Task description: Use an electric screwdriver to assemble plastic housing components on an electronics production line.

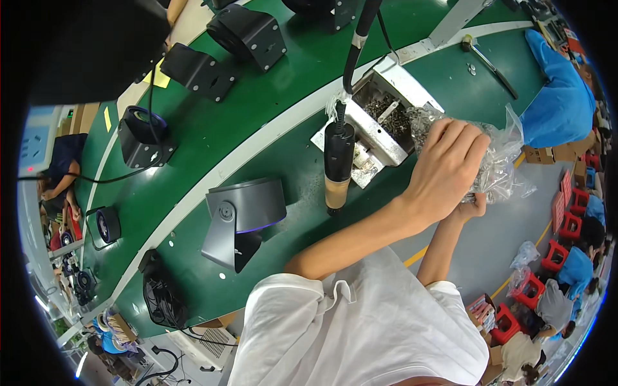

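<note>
A clear plastic bag (501, 168) with small shiny metal pieces in it is between my hands. From above, my left hand (450, 164) closes over the bag with curled fingers. Under its near side, my right hand (475, 204) grips the bag; most of its fingers are hidden. The bag's left end reaches the edge of a white metal box (412, 87), whose compartment holds many small dark screws (394, 117). Beside that box hangs a black electric screwdriver (339, 151) with a tan lower end. Left of it stands a grey curved lamp-like housing (248, 206) on a bracket.
More black bracketed housings (248, 35) stand along the green table (257, 122). A hammer-like tool (492, 67) lies at the far right, near a person in a blue sleeve (559, 96). A black bag (161, 293) sits at the near left. Red stools (531, 293) and seated people are beyond.
</note>
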`<state>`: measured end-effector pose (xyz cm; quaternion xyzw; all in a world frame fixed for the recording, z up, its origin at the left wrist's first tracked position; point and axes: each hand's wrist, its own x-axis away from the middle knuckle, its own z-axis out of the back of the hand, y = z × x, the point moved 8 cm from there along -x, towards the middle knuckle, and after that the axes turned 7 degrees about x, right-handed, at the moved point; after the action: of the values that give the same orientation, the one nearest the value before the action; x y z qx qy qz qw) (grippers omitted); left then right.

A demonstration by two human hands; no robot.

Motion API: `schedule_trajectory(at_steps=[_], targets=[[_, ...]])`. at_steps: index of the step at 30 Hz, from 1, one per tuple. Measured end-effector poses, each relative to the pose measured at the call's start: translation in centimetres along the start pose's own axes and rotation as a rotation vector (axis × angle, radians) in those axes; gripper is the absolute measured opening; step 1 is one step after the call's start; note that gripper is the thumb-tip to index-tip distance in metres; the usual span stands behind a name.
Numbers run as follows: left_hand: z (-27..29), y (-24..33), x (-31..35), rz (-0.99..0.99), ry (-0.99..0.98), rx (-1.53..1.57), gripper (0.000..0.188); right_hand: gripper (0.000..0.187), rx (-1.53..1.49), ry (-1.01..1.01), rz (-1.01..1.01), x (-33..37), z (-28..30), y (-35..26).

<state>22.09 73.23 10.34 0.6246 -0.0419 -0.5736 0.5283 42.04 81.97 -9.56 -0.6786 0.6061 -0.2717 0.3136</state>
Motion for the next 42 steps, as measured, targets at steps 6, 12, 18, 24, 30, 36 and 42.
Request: schedule_trajectory(at_steps=[6,12,18,24,30,36,42], targets=[[-0.4,-1.6,0.1,0.059,-0.069,-0.027,0.028,0.072,-0.051,-0.089,-0.044,-0.5,-0.3,2.4],[-0.4,-1.7,0.0,0.104,-0.106,0.032,0.015,0.073,0.113,-0.098,-0.040,-0.6,-0.7,2.6],[-0.7,-2.4,-0.2,0.036,-0.039,0.061,0.007,0.073,0.263,-0.114,-0.019,-0.5,-1.2,2.6],[0.1,-1.4,-0.7,-0.042,0.130,0.181,0.009,0.074,0.398,-0.134,0.030,-0.8,-2.1,1.8],[1.5,-0.7,-1.4,-0.057,0.202,0.189,0.011,0.076,0.569,-0.133,0.072,-0.6,-2.7,0.4],[1.9,-0.2,-1.6,-0.133,0.233,0.212,0.012,0.077,0.762,-0.130,0.100,-0.5,-3.1,-1.1],[1.3,-1.4,-2.2,-0.110,0.146,0.145,0.005,0.081,0.945,-0.426,0.453,-0.8,-13.4,-8.4]])
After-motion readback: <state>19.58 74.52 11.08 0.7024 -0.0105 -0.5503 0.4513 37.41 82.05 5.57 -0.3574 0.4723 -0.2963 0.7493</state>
